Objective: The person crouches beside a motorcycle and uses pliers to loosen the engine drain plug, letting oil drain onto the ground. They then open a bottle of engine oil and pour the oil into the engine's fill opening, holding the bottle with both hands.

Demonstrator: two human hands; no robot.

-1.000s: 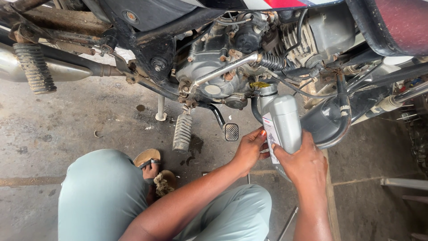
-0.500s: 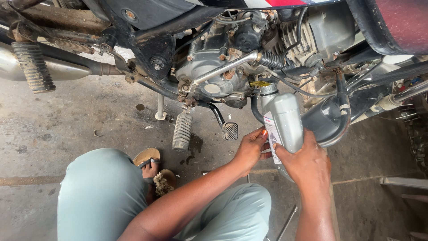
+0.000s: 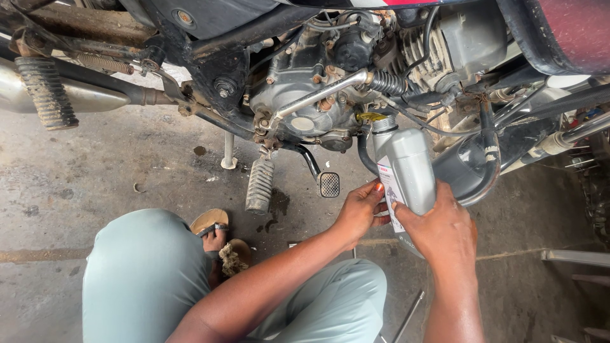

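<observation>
Both hands keep the grey oil bottle point(image 3: 406, 168) tipped, neck at the motorcycle engine point(image 3: 305, 95); left hand point(image 3: 359, 213) and right hand point(image 3: 441, 232) fingers clasp its sides, barely shifted.

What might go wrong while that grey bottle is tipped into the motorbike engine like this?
The grey bottle is tilted neck-down at a small yellow-rimmed filler hole; a slight wobble might spill oil onto the engine case and the floor. The left hand steadies it only with its fingertips, so most of the weight seems to sit on the right hand.
</observation>
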